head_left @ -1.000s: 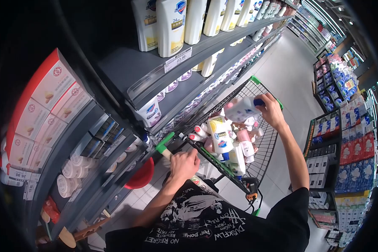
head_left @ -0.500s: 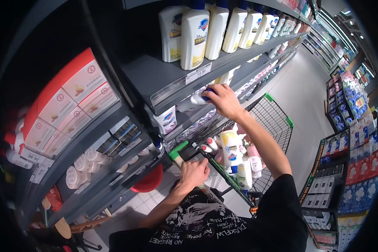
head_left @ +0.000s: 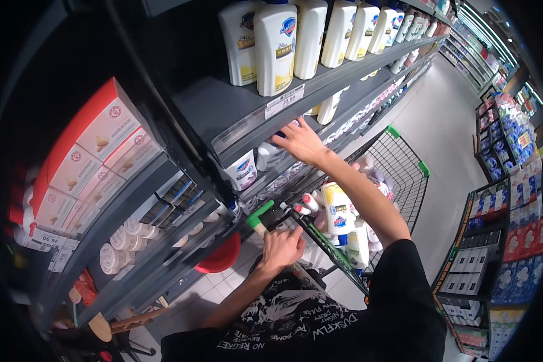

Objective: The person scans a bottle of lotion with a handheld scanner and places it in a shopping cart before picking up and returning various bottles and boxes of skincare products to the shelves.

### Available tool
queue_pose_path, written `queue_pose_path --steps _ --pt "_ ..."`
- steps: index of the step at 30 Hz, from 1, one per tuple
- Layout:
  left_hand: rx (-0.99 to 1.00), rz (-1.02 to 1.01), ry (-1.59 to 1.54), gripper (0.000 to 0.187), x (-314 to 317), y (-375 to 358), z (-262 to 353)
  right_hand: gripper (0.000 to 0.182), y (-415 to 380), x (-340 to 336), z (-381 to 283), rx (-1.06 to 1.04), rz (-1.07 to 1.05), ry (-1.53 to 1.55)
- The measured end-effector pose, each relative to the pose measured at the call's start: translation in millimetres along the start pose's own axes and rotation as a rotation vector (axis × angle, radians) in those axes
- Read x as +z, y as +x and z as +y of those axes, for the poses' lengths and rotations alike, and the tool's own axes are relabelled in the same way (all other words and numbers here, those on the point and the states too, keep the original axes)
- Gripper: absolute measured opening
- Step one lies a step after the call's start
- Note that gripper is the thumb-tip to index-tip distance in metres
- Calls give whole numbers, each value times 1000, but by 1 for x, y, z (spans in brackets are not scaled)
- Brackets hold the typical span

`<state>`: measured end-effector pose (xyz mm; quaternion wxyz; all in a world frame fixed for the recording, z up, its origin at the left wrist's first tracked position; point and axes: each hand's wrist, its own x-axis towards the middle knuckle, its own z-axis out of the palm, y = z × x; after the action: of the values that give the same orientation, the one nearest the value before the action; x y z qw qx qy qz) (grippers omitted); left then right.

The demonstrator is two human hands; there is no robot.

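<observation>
My left hand [head_left: 282,246] is wrapped round the handle [head_left: 258,222] of the shopping cart. Farther up, my right hand [head_left: 301,142] reaches under the upper shelf, its fingers at the top of a white bottle [head_left: 271,155] with a dark cap on the lower shelf. The fingertips are partly hidden by the shelf edge, so its grip is unclear. Left of that bottle stands a white and purple one [head_left: 242,171]. In the cart [head_left: 404,166] lie a white and yellow bottle [head_left: 338,208] and several others.
White and yellow bottles [head_left: 276,51] line the upper shelf [head_left: 214,114]. Pink and white boxes [head_left: 90,151] are stacked at the left, above tubs [head_left: 117,250]. A red basin [head_left: 220,256] is on the floor below. Another display [head_left: 482,241] stands across the aisle.
My right hand has moved left and deeper under the shelf, and the bottle under it now stands more upright. The view has shifted slightly; my left hand remains on the handle.
</observation>
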<state>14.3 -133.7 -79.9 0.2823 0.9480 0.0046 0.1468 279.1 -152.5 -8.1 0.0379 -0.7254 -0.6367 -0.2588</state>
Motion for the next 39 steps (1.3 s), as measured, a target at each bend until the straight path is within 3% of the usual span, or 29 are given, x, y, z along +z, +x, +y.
queue_pose_path --steps 4,7,11,15,17,22,24,27,31,33,35,39 --pt "7 10 -17 7 -2 2 1 30 13 7 -1 189 -213 131" --pt "22 26 -31 8 1 3 -1 25 23 20 0 139 -102 20" --pt "23 -31 -26 9 -6 4 3 31 22 12 10 151 -348 81" --pt "29 -21 -47 9 -4 5 2 46 -12 5 3 101 -116 171" --pt "20 -9 -48 8 -2 5 3 60 -44 17 -7 283 98 212" --pt "-34 -65 15 7 -6 8 8 58 -131 66 -56 862 167 342" --pt "7 10 -14 6 4 7 0 60 -152 76 -86 1010 -79 388" --pt "55 62 -31 7 6 11 -4 58 -158 76 -123 872 10 232" --pt "55 35 13 7 7 12 -6 60 -151 84 -131 1080 110 250" --pt "79 56 3 8 8 12 -6 56 -158 90 -134 1197 -123 377" --pt "66 42 -40 8 7 11 -7 49 -169 95 -131 1152 -354 392" --pt "66 54 -2 10 9 9 -8 37 -188 108 -128 986 -318 259"
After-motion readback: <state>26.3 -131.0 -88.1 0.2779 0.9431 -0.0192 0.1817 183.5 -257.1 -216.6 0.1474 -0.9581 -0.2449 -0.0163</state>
